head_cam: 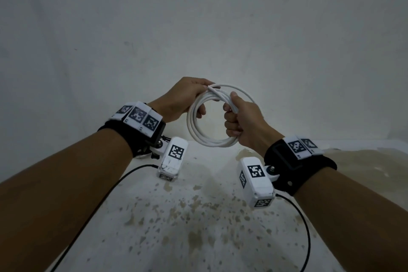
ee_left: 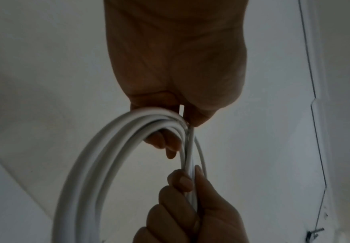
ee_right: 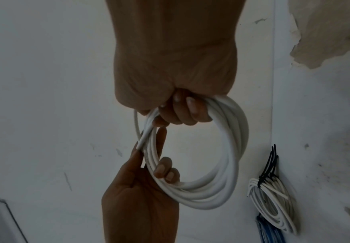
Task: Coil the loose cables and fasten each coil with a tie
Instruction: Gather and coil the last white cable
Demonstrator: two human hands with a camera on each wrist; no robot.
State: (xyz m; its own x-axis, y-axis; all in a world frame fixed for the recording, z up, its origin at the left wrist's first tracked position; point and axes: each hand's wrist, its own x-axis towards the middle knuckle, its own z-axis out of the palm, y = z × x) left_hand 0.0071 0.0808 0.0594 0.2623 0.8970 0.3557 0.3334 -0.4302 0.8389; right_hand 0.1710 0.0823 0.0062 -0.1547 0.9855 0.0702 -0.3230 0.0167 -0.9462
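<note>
White cable: coil (head_cam: 209, 117) of several round loops, held upright in the air between both hands, above the worktop (head_cam: 198, 216)
Loose end: short straight tip lying across the top of the coil, by the left fingertips
Left hand (head_cam: 183, 99): fingers and thumb curled round the coil's top-left part, pinching the strands together
Right hand (head_cam: 242, 121): fist closed round the coil's right side, thumb up along the strands
Hands: close together, one on each side of the ring, not touching
Worktop: white, speckled with brown stains
Wall (head_cam: 198, 28): pale, with a few dark marks
Tied coil (ee_right: 271, 200): white, bound with black ties (ee_right: 270, 166), seen only from the right wrist, well apart from the held coil
Blue cables (ee_right: 267, 230): bundle just beside the tied coil
Wrist units: black straps, white coded tags, thin black leads trailing over the worktop
</note>
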